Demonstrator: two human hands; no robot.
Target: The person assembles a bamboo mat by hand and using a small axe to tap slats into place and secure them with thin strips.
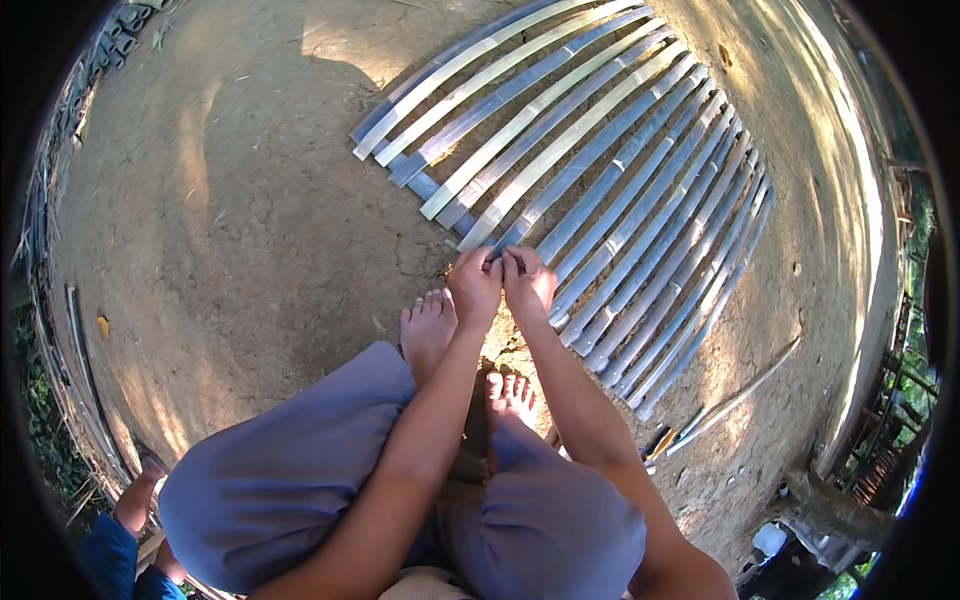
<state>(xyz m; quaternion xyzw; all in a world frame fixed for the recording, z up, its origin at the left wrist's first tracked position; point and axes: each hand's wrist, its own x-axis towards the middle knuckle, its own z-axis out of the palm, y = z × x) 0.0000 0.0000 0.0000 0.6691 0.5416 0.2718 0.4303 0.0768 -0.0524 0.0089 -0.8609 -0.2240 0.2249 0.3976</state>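
Note:
A row of long bamboo slats point(590, 150), some grey and some pale, lies fanned out on the ground across crosspieces at both ends. My left hand point(475, 288) and my right hand point(528, 285) meet at the near end of one grey bamboo slat point(545, 195). Both are closed, with fingertips pinched around the slat's end. Whether a smaller piece is between the fingers cannot be seen. Part of the near grey crosspiece point(420, 185) shows left of my hands, beneath the slat ends.
My bare feet rest on the packed earth point(250, 200) just below the slats. To the right lie a thin stick point(745, 388) and a yellow-and-dark tool point(663, 440). Another person's leg point(135, 505) shows at lower left. Dark tube-like pieces point(120, 38) are piled at upper left.

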